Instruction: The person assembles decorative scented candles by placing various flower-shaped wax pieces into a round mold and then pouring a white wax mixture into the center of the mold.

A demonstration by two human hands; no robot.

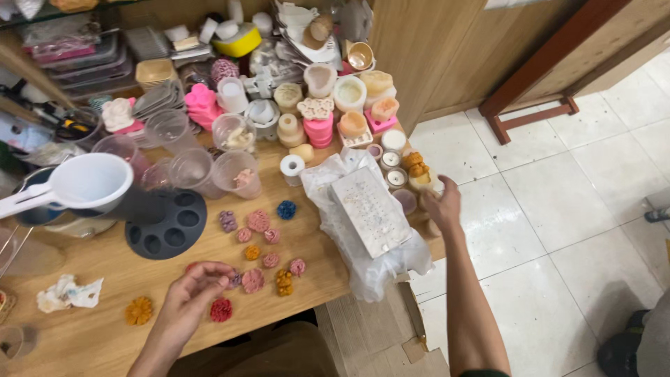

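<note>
Fingers (pixel 213 274) of our left hand (pixel 192 297) curl together in the lower left of the frame, their tips pinched at a small pinkish flower piece (pixel 235 280); we cannot tell for certain whether it is lifted or only touched. Our right hand (pixel 442 204) sits at the right centre of the frame, at the tabletop's (pixel 91 335) right edge, its fingers bent loosely near a row of small round tins (pixel 395 167). We cannot tell whether it grips anything.

Between the two hands we see a white rectangular block (pixel 368 211), speckled on its top face, lying tilted on a crumpled clear plastic bag (pixel 370 269) that hangs over the tabletop edge.

Small wax-like flower pieces are scattered across the wood at lower centre: a red one (pixel 221 310) just beside the left hand, an orange one (pixel 139 311) further left, a blue one (pixel 286 209) higher up, and several pink ones (pixel 257 220) between them.

A dark round tray with circular cavities (pixel 166 227) lies at centre left. A white sieve (pixel 89 181) rests above it at the left edge. Clear plastic cups (pixel 192 169) stand behind the tray. Pink and cream moulds (pixel 319 126) crowd the upper centre of the frame.
</note>
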